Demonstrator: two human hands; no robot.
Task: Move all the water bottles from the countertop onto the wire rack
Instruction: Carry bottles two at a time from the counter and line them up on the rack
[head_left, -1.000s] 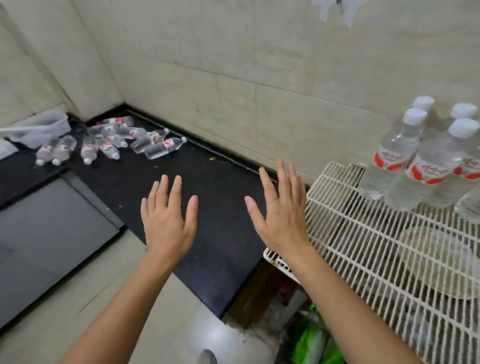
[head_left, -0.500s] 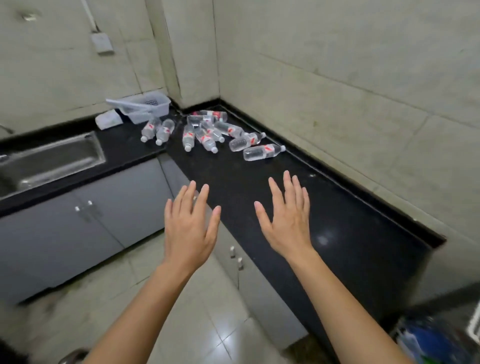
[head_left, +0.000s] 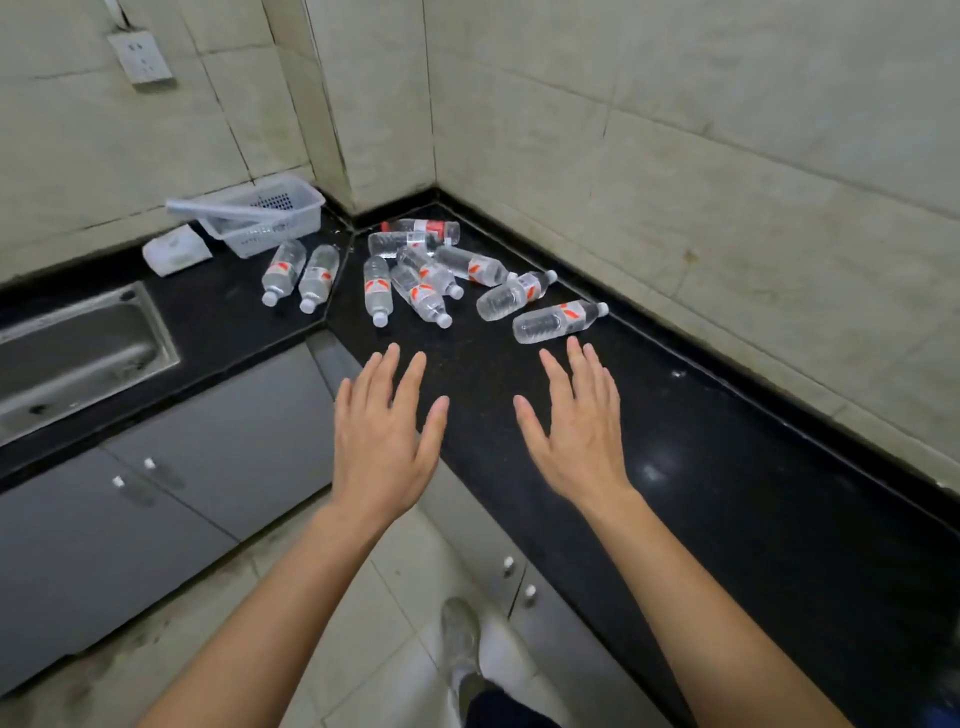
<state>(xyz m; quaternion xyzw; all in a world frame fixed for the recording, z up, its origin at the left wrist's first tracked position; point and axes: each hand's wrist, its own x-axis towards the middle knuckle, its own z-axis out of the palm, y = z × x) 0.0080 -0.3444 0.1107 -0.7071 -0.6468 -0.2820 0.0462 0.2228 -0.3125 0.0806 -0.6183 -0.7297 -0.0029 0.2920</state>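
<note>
Several clear water bottles with red-and-white labels lie on their sides in the corner of the black countertop (head_left: 701, 467). The nearest bottle (head_left: 558, 322) lies just beyond my right hand (head_left: 576, 426). Another bottle (head_left: 511, 296) lies behind it, and a pair of bottles (head_left: 301, 273) lies further left. My left hand (head_left: 384, 431) hovers with straight spread fingers, short of the pile. Both hands are palm-down and hold nothing. The wire rack is out of view.
A white plastic basket (head_left: 260, 213) stands in the back left corner beside a white packet (head_left: 176, 252). A steel sink (head_left: 78, 353) is set in the counter at left. Grey cabinets (head_left: 182, 478) run below. My shoe (head_left: 460, 631) is on the tiled floor.
The view has swung left from the wire rack with its standing bottles to the counter corner. Both open hands have come closer to the lying bottles.
</note>
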